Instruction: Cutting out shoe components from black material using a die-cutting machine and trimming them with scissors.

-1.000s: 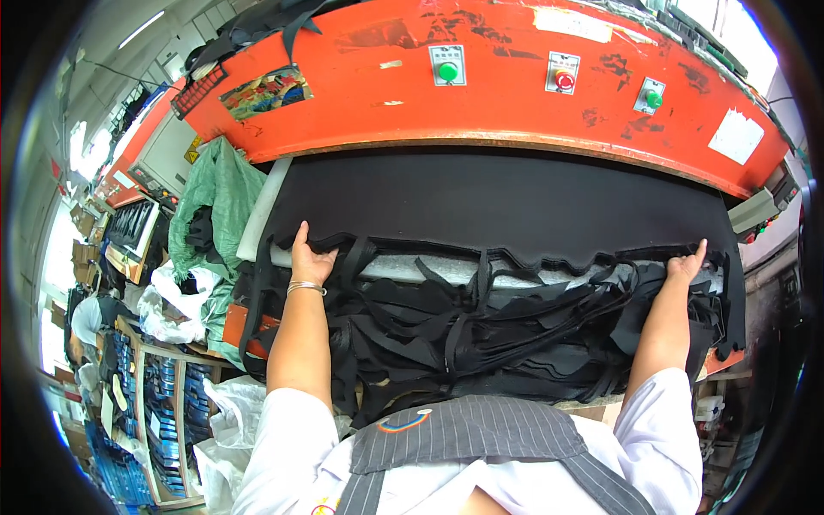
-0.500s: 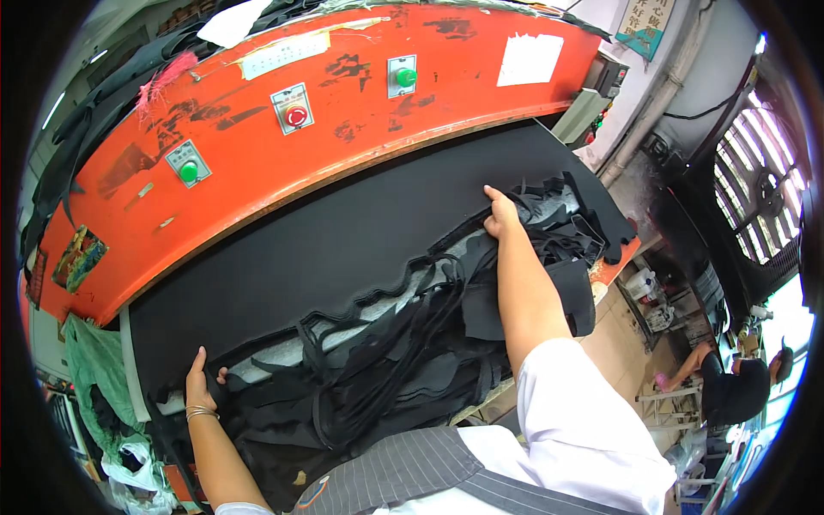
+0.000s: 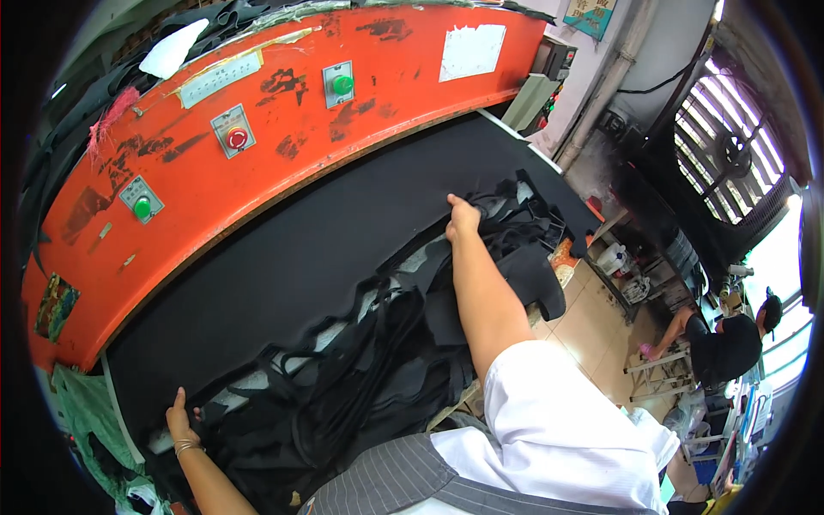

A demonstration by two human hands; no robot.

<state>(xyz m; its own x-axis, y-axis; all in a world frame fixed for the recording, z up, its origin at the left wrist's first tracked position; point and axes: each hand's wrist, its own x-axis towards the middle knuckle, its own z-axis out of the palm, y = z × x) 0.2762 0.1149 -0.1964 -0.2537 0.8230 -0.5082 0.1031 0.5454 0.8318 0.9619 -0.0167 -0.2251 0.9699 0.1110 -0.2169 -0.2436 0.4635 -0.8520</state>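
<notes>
A wide black sheet (image 3: 283,245) of foam-like or fabric material lies across the bed under an orange machine (image 3: 283,112). Its near edge is cut into a wavy outline. At the left end of that edge, my left hand (image 3: 181,422) grips the material, thumb up and a fingertip showing beyond it. Farther right, my right hand (image 3: 464,218) is closed on the same edge, its fingers partly hidden. Black offcuts and strips (image 3: 369,369) hang in a tangle between my arms, with grey-white patches of the bed showing through.
The machine front carries two green buttons (image 3: 342,84) and a red button (image 3: 236,137). Green cloth (image 3: 81,412) hangs at the bed's left end. At the right, a person in black (image 3: 725,348) sits beyond the tiled floor (image 3: 584,322); a barred window (image 3: 730,137) is behind.
The black sheet has shifted toward me, baring a white edge of the bed at the far right. Both hands keep their hold. My view has turned slightly to the right.
</notes>
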